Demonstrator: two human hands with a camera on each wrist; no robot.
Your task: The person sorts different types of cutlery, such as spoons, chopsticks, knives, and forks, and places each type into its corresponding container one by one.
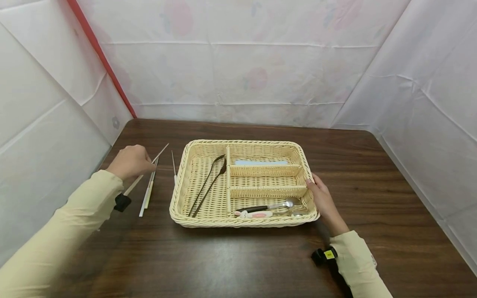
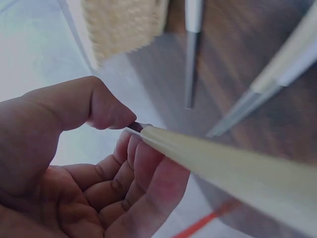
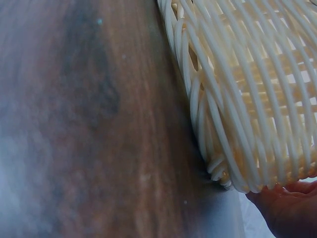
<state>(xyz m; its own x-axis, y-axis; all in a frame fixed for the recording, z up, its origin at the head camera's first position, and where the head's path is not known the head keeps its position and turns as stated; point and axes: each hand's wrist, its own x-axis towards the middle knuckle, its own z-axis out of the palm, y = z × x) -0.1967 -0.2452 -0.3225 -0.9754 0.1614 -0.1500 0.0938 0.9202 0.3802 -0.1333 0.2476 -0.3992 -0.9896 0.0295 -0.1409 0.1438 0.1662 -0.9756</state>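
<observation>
My left hand (image 1: 131, 162) is over the left side of the table. Between thumb and fingertips it pinches a chopstick (image 2: 223, 168) with a cream handle; its thin end points away to the right in the head view. Beside that hand, two more chopsticks (image 1: 149, 190), one white-handled and one yellow-green, lie close together on the wood. Another chopstick (image 1: 174, 165) with a white handle lies against the basket's left side. My right hand (image 1: 323, 198) grips the right rim of the cream woven basket (image 1: 238, 223), thumb over the edge; the right wrist view shows the weave (image 3: 257, 99) close up.
In the basket's left compartment lie two dark long-handled utensils (image 1: 208, 186). A light blue item (image 1: 261, 162) is in the back right compartment. The front right one holds a black-handled spoon (image 1: 261, 207) and a rabbit-handled utensil (image 1: 257, 214). White sheets (image 1: 238, 62) enclose the table.
</observation>
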